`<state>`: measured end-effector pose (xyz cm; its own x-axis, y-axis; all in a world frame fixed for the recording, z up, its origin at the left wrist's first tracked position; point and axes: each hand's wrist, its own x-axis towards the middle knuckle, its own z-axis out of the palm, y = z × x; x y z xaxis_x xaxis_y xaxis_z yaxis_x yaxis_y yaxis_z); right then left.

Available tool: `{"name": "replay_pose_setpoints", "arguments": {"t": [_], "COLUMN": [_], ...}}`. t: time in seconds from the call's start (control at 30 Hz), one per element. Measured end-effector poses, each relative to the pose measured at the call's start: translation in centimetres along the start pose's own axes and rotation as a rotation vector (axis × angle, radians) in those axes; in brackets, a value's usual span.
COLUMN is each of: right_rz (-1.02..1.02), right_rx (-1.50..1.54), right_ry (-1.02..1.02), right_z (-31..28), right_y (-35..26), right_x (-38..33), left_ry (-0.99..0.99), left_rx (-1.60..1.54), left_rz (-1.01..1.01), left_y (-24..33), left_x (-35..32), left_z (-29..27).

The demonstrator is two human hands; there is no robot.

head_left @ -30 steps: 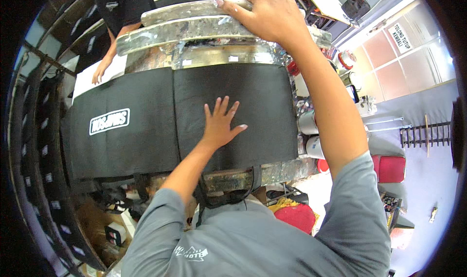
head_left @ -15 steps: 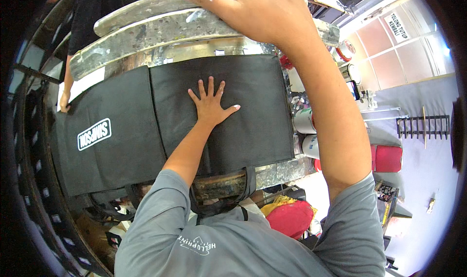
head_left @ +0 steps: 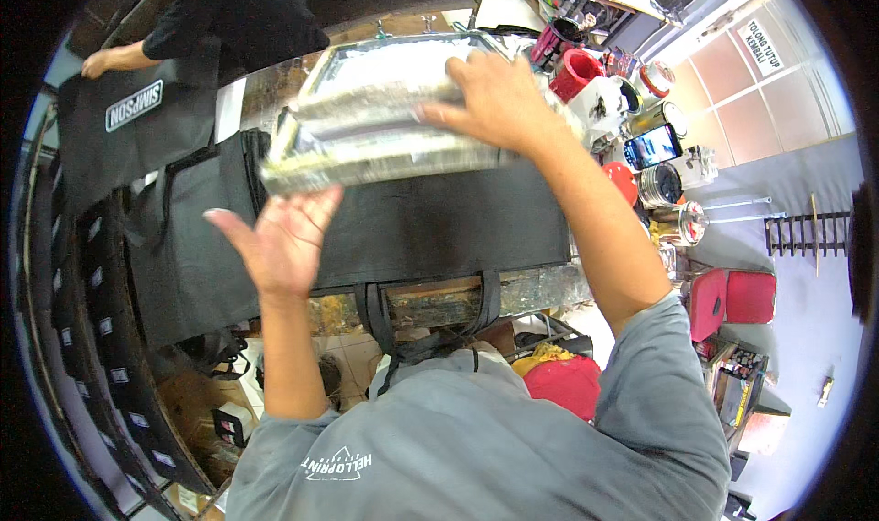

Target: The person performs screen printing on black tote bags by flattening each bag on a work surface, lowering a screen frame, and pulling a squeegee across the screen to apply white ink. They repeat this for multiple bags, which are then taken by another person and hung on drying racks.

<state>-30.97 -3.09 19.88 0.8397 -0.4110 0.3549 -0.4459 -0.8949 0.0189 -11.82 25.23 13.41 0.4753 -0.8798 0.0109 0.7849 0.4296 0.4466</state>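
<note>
Framed screen is beneath the right fingers, whose grip I cannot tell; left fingers, thumb spread apart, reach its near edge above a black bag.

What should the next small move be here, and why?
Probably closing the left hand around the near edge of the frame to steady it: that hand is open by the edge's left end, the right hand reaches over the frame's right side, and blur suggests motion.
</note>
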Motion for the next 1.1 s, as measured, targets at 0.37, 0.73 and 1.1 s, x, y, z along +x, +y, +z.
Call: {"name": "replay_pose_setpoints", "arguments": {"t": [0.37,0.73,1.1], "right_rz": [0.084,0.136,0.095], "right_rx": [0.156,0.056,0.048], "right_ry": [-0.370,-0.304,-0.453], "right_z": [7.3,10.1,18.1], "right_y": [-0.9,-3.5,4.5], "right_x": [-5.1,-9.2,2.7], "left_ry": [0.401,0.479,0.625], "left_rx": [0.390,0.454,0.372], "left_rz": [-0.319,-0.360,-0.457], "left_y": [-5.6,-6.5,-6.9], "left_x": [-5.9,-6.0,-5.5], "left_z": [-11.8,-11.8,-13.5]}}
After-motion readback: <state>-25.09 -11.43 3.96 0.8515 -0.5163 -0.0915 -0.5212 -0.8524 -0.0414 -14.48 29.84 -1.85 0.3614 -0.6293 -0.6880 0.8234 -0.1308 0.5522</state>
